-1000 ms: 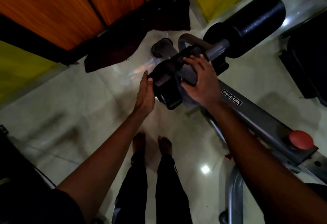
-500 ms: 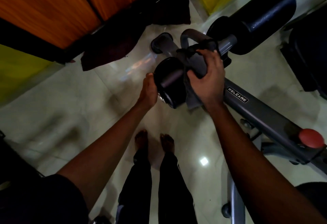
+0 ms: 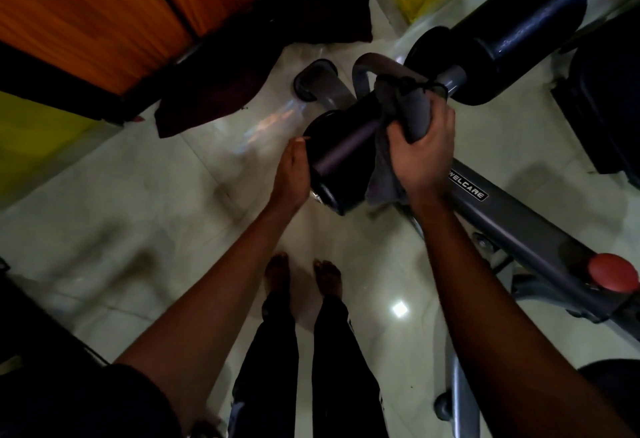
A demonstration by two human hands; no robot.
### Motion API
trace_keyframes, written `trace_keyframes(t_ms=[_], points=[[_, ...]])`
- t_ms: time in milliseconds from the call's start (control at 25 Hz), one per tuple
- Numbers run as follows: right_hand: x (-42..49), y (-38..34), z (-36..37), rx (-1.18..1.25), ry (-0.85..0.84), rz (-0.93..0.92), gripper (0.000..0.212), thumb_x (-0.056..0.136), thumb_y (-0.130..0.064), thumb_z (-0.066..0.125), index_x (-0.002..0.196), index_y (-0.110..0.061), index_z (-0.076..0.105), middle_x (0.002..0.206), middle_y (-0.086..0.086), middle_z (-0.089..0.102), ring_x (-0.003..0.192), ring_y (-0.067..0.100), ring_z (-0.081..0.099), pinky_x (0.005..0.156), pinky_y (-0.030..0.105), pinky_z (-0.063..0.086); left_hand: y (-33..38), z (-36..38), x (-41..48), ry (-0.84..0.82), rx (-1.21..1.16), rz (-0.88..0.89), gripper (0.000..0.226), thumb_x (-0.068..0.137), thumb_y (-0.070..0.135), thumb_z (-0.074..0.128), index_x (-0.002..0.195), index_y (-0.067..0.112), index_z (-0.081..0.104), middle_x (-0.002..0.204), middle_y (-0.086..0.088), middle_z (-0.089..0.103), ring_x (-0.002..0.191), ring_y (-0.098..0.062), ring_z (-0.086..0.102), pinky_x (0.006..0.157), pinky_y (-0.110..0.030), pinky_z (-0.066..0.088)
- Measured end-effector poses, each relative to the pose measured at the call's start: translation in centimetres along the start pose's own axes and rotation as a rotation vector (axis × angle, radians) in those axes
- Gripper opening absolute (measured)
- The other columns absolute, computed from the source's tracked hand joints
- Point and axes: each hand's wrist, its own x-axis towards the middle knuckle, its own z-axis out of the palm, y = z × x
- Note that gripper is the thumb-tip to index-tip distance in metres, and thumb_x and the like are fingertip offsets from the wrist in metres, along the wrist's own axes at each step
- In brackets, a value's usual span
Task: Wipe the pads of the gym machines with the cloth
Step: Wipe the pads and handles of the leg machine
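A black roller pad sticks out from the grey machine arm toward me. My right hand grips a grey cloth wrapped over the inner part of that pad. My left hand rests flat against the pad's near end, fingers straight. A second, larger black roller pad lies on the far side of the arm, untouched.
A red knob sits on the machine arm at the right. A dark cloth lies on the pale tiled floor by the orange wall panels. Another dark machine stands at the right edge. My bare feet are below the pad.
My right hand slid the cloth along the near pad toward the machine arm and closed round it. My left hand moved in against the pad's end.
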Motion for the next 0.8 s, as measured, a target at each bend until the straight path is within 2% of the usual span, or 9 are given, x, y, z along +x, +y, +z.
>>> trace_keyframes(t_ms=[40,120,240,320,440,560,680,760,800], points=[[-0.3,-0.7,0.6,-0.053,0.004,-0.020,0.057,0.073,-0.037,0.066,0.125,-0.012,0.060,0.125,0.010,0.059,0.122,0.028,0.054,0.107,0.041,0.042,0.2,-0.4,0.7,-0.036,-0.001,-0.041,0.036,0.093,0.041,0.034,0.103,0.019,0.062,0.104,0.001,0.064,0.102,-0.014,0.058,0.104,-0.046,0.045],[-2.2,-2.1,1.7,-0.190,-0.070,-0.140,0.059,0.070,-0.040,0.064,0.123,-0.015,0.062,0.131,0.007,0.060,0.134,0.028,0.047,0.115,0.049,0.033,0.2,-0.9,1.4,-0.039,0.088,-0.026,0.041,0.097,0.041,0.036,0.113,0.014,0.062,0.116,-0.005,0.061,0.112,-0.021,0.058,0.106,-0.042,0.043],[-5.7,-2.5,1.8,-0.184,-0.208,-0.230,0.061,0.068,-0.042,0.061,0.124,-0.020,0.062,0.137,0.001,0.057,0.143,0.025,0.037,0.121,0.048,0.019,0.3,-0.9,0.8,0.012,0.029,0.047,0.045,0.095,0.050,0.041,0.111,0.015,0.065,0.115,-0.012,0.067,0.111,-0.028,0.063,0.101,-0.044,0.048],[-5.4,-1.2,1.2,-0.125,-0.203,-0.217,0.061,0.069,-0.039,0.063,0.127,-0.018,0.061,0.140,0.001,0.055,0.143,0.025,0.037,0.121,0.046,0.022,0.3,-1.1,0.9,-0.044,0.031,0.020,0.042,0.095,0.048,0.040,0.108,0.019,0.069,0.110,-0.011,0.071,0.108,-0.024,0.065,0.098,-0.045,0.051],[-2.2,0.4,0.5,0.056,-0.008,-0.061,0.056,0.074,-0.028,0.066,0.126,-0.009,0.059,0.131,0.011,0.057,0.129,0.027,0.051,0.112,0.042,0.039,1.4,-1.7,2.2,-0.064,0.125,-0.104,0.042,0.095,0.039,0.039,0.110,0.016,0.071,0.112,-0.011,0.071,0.112,-0.028,0.064,0.098,-0.041,0.048],[-1.6,0.6,0.9,0.139,0.109,0.038,0.053,0.077,-0.022,0.065,0.127,-0.005,0.057,0.124,0.013,0.059,0.119,0.028,0.057,0.105,0.037,0.044,3.1,-1.4,0.8,0.058,0.310,0.131,0.035,0.100,0.031,0.044,0.115,0.013,0.069,0.115,-0.006,0.069,0.109,-0.022,0.063,0.095,-0.028,0.047],[-2.8,0.7,1.6,0.147,0.134,0.066,0.056,0.078,-0.020,0.064,0.131,-0.004,0.054,0.132,0.015,0.056,0.127,0.029,0.052,0.109,0.046,0.040,3.4,1.1,-2.2,0.050,0.366,0.403,0.041,0.103,0.034,0.041,0.132,0.011,0.059,0.131,-0.003,0.060,0.124,-0.018,0.054,0.107,-0.029,0.040],[-5.0,-0.1,2.1,0.142,0.079,0.077,0.061,0.077,-0.023,0.062,0.135,-0.007,0.053,0.145,0.015,0.048,0.141,0.031,0.040,0.117,0.048,0.031,2.9,1.8,-1.8,0.046,0.396,0.349,0.047,0.102,0.035,0.034,0.137,0.012,0.055,0.137,-0.007,0.057,0.128,-0.020,0.050,0.108,-0.026,0.035],[-6.4,-0.7,2.3,0.130,0.008,0.057,0.064,0.076,-0.026,0.062,0.137,-0.009,0.052,0.151,0.012,0.044,0.146,0.030,0.031,0.121,0.047,0.026,2.8,1.4,-0.8,0.031,0.405,0.263,0.045,0.102,0.035,0.035,0.135,0.013,0.057,0.135,-0.008,0.059,0.125,-0.021,0.052,0.102,-0.021,0.035]])
